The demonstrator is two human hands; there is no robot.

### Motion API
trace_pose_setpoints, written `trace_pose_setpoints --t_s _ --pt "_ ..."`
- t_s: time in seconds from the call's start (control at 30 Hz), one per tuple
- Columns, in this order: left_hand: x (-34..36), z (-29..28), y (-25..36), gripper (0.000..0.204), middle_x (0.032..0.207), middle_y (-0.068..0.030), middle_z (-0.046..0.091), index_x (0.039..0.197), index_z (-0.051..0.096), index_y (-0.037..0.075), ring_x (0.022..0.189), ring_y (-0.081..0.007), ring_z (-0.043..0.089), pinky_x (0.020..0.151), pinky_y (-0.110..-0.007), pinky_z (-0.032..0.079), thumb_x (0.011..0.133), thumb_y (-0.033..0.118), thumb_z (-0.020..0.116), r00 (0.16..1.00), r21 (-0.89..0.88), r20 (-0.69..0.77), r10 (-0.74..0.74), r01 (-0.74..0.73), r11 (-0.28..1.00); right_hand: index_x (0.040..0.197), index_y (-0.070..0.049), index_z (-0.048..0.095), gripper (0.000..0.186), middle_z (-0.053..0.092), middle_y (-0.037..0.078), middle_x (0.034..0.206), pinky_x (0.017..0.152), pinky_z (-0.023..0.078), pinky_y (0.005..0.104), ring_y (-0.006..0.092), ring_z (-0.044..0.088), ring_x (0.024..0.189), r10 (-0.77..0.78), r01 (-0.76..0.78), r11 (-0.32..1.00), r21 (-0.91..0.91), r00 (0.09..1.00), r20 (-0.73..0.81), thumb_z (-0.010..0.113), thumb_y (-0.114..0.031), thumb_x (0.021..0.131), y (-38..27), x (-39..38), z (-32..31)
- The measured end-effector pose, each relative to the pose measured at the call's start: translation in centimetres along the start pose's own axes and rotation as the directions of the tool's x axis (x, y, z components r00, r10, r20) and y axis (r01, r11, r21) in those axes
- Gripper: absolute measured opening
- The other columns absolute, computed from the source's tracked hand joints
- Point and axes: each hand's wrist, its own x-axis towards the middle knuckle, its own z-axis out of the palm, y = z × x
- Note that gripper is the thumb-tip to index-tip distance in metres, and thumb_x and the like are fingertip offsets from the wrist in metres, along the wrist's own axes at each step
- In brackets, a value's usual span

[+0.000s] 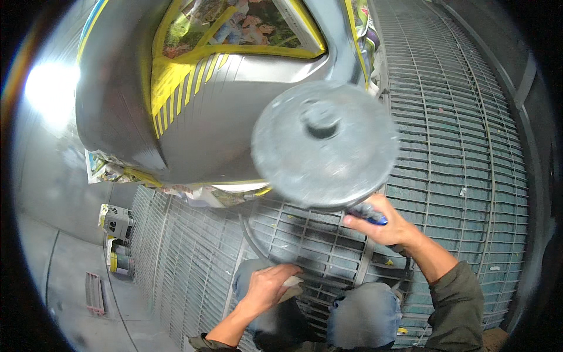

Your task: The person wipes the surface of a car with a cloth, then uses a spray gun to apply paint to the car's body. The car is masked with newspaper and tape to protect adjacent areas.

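Note:
My right hand (384, 222) is closed round the grip of a paint spray gun. The gun's round grey cup lid (352, 146) hides most of the gun body, and a bit of blue (375, 216) shows at the rear of the gun. My left hand (271, 286), by my left knee, is closed on a pale crumpled cloth or paper (291, 281). In front of me stands a grey vehicle body panel (205, 132), masked with yellow tape (173, 82) and printed paper (252, 26). The spray gun's cup overlaps the panel's right side in view.
A metal grating floor (446, 152) spreads under me and to the right. A dark hose (252, 234) curves down near my left knee. Cans (117, 222) stand by the wall at left, and a bright lamp (53, 94) glares beyond the panel.

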Motion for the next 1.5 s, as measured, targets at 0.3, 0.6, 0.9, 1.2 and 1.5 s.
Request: trace_pose_setpoints --t_s 0.3,0.6,0.9,1.2,1.5 --pt "2.0 -0.3 0.6 0.037 0.104 -0.0099 0.071 0.109 0.069 0.007 0.093 -0.0305 0.07 0.077 -0.038 0.057 0.073 0.0 0.069 0.995 0.003 -0.099 0.01 -0.01 1.0 0.116 -0.004 0.066 0.032 0.059 -0.002 0.072 0.054 0.043 0.0232 0.0053 0.05 0.06 0.226 -0.2 0.966 0.163 0.961 -0.159 0.072 -0.017 0.088 -1.7 0.9 -5.9" --pt "6.3 1.0 3.9 0.039 0.105 -0.0098 0.072 0.109 0.069 0.008 0.094 -0.0297 0.071 0.079 -0.037 0.057 0.073 -0.004 0.065 0.975 -0.009 -0.213 0.057 -0.06 0.998 0.078 -0.008 0.056 0.018 0.051 -0.002 0.061 0.041 0.036 0.0237 0.0057 0.045 0.048 0.213 -0.191 0.977 0.095 0.852 -0.479 0.068 -0.019 0.086 -2.5 2.7 -17.8" --pt "5.0 -2.7 4.5 0.034 0.097 -0.0108 0.074 0.101 0.072 0.007 0.088 -0.0286 0.072 0.075 -0.033 0.057 0.068 0.002 0.078 0.968 0.012 -0.253 0.002 0.001 1.0 0.092 -0.008 0.06 0.027 0.05 -0.003 0.067 0.046 0.042 0.0232 0.0058 0.048 0.057 0.266 -0.212 0.962 0.172 0.865 -0.425 0.071 -0.033 0.089 -6.3 3.1 -18.7" --pt "5.3 -4.5 6.3 0.039 0.103 -0.0113 0.073 0.107 0.071 0.009 0.092 -0.0292 0.072 0.077 -0.034 0.057 0.069 0.002 0.078 0.971 -0.013 -0.238 -0.022 0.019 1.0 0.075 -0.006 0.058 0.031 0.055 0.002 0.062 0.04 0.039 0.0239 0.0083 0.05 0.048 0.14 -0.068 0.939 0.338 0.971 -0.194 0.072 -0.03 0.088 -12.4 5.2 -17.2" --pt "5.8 -5.9 6.6 0.036 0.101 -0.0112 0.073 0.104 0.072 0.007 0.091 -0.0285 0.072 0.077 -0.032 0.057 0.07 0.003 0.081 0.943 -0.048 -0.325 -0.073 0.061 0.997 0.074 -0.01 0.056 0.029 0.051 0.0 0.063 0.041 0.037 0.0242 0.0083 0.047 0.053 0.202 -0.187 0.979 0.083 0.811 -0.55 0.067 -0.031 0.09 -12.2 8.3 -23.9"
